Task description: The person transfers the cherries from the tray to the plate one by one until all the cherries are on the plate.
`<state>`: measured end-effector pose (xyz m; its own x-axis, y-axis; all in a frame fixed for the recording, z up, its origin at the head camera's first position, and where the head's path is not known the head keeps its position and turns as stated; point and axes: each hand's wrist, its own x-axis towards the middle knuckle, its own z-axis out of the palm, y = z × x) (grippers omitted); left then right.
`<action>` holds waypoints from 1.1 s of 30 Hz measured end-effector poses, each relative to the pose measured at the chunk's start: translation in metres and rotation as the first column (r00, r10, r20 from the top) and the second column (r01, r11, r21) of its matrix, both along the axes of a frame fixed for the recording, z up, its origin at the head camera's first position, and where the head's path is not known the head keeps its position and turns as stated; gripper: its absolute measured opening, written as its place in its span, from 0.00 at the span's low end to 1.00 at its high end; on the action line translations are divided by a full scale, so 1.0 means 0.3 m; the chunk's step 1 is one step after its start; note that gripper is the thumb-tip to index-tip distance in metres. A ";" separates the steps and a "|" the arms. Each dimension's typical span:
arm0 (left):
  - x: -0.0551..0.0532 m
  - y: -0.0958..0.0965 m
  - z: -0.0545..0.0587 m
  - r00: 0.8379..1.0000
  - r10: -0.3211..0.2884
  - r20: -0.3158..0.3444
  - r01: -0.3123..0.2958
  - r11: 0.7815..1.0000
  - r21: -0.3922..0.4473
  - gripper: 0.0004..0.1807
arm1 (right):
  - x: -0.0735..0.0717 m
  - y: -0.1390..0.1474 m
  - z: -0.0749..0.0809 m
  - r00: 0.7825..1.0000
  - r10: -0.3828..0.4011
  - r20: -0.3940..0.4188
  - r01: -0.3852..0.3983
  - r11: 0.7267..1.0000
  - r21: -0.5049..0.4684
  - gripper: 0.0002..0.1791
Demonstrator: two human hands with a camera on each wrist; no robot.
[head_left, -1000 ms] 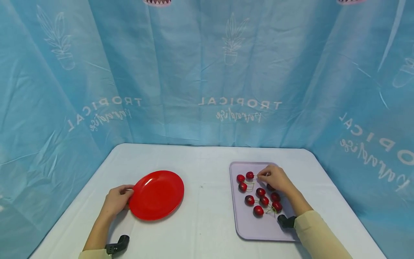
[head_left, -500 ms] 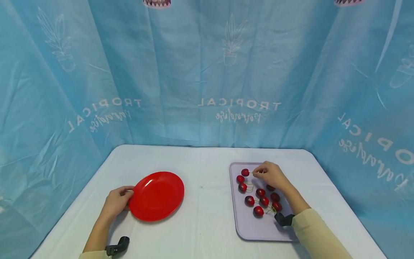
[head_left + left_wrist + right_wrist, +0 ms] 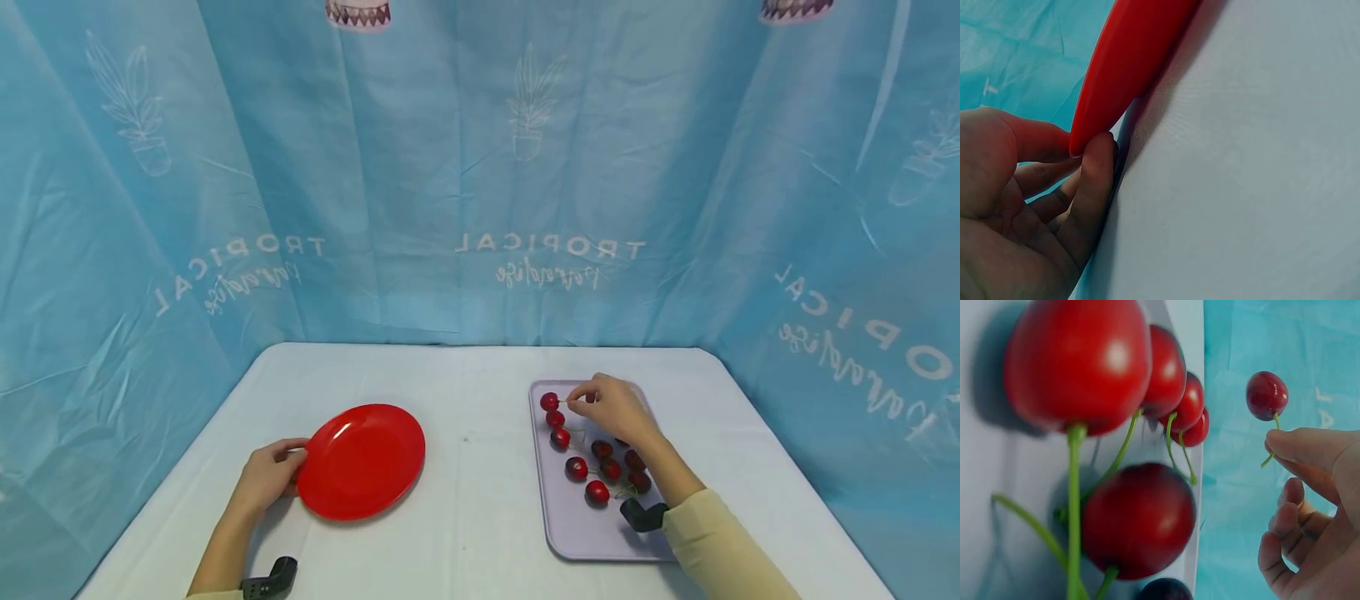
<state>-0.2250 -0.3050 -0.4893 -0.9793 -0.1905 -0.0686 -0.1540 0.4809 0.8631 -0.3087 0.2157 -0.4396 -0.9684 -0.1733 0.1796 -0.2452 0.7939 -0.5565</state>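
At the left of the table, my left hand [image 3: 264, 477] pinches the rim of a round red plate [image 3: 362, 462]. In the left wrist view the plate [image 3: 1129, 56] is tilted, its held edge between thumb and fingers and raised off the cloth. My right hand [image 3: 611, 410] is above the far part of a pale purple tray [image 3: 573, 537]. It pinches a dark red cherry [image 3: 550, 402] by the green stem. The right wrist view shows that cherry [image 3: 1267, 395] hanging free of the others, above the fingertips. Several more cherries [image 3: 597, 493] with stems lie on the tray, partly hidden by my right arm.
A white cloth [image 3: 472, 467] covers the table between plate and tray. Blue printed curtains [image 3: 465, 167] enclose the back and both sides. Black wrist cameras [image 3: 643, 515] are strapped to both wrists.
My right hand has moved left across the tray's far end, carrying the cherry by its stem. My left hand keeps its grip on the plate. The head view has shifted slightly.
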 end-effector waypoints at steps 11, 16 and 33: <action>0.009 0.005 -0.008 1.000 0.007 0.018 -0.006 1.000 -0.010 0.22 | 0.001 -0.058 -0.019 0.999 0.036 0.032 -0.033 0.995 -0.091 0.05; 0.004 0.004 -0.010 1.000 0.001 0.014 -0.001 1.000 0.001 0.22 | -0.006 -0.082 -0.030 0.998 0.045 0.036 -0.040 0.992 -0.118 0.05; -0.001 0.006 0.002 0.999 0.014 0.048 -0.014 1.000 0.003 0.23 | -0.013 -0.173 -0.048 0.993 0.117 -0.019 -0.118 0.985 -0.125 0.03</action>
